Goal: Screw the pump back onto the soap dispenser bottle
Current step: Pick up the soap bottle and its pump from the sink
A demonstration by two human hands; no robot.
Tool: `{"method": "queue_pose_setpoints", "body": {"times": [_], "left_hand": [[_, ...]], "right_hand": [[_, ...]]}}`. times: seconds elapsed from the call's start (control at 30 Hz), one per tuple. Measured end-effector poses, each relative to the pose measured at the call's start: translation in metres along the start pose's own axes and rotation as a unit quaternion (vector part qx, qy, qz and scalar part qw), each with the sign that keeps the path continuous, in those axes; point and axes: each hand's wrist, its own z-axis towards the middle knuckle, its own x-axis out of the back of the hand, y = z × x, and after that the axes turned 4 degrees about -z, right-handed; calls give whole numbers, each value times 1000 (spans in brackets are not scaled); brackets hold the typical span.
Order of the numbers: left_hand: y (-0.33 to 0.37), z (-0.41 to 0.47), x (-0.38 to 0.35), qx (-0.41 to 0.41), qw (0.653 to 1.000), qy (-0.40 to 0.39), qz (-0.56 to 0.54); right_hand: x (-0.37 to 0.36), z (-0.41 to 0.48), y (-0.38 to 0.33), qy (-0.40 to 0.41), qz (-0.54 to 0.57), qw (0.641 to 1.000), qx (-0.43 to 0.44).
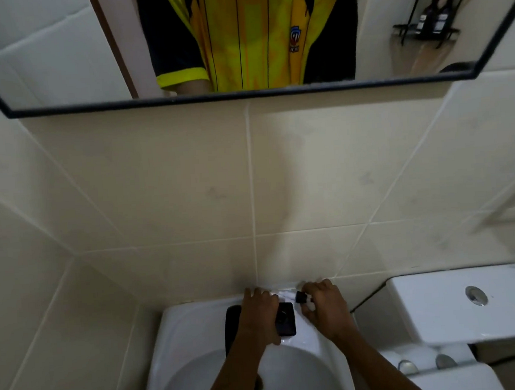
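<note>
A black, square-shouldered soap bottle (286, 323) stands on the back rim of the white sink (180, 325), its round neck opening facing up. My left hand (258, 313) is wrapped around the bottle's left side. My right hand (325, 306) is just right of the bottle, apart from it, with its fingers closed on the pump (301, 297). The pump's black collar sticks out towards the bottle, and the rest of it is hidden in my fingers.
A black faucet (232, 324) rises just left of my left hand. The tiled wall (250, 195) is right behind both hands. A white toilet tank (441, 307) stands to the right. A black-framed mirror (243, 95) hangs above.
</note>
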Motion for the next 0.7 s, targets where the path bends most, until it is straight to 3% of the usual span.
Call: {"method": "queue_pose_setpoints", "body": {"times": [0.17, 0.37, 0.47, 0.7], "left_hand": [[-11, -23, 0, -19, 986, 84, -144], [-19, -62, 11, -38, 922, 204, -328], [-8, -84, 27, -50, 893, 243, -375], [15, -142, 59, -27, 865, 274, -419]], "right_hand": [[34, -13, 2, 3, 11, 999, -53], [78, -35, -4, 14, 54, 997, -46], [99, -46, -8, 17, 65, 997, -36], [167, -77, -17, 61, 70, 996, -15]]}}
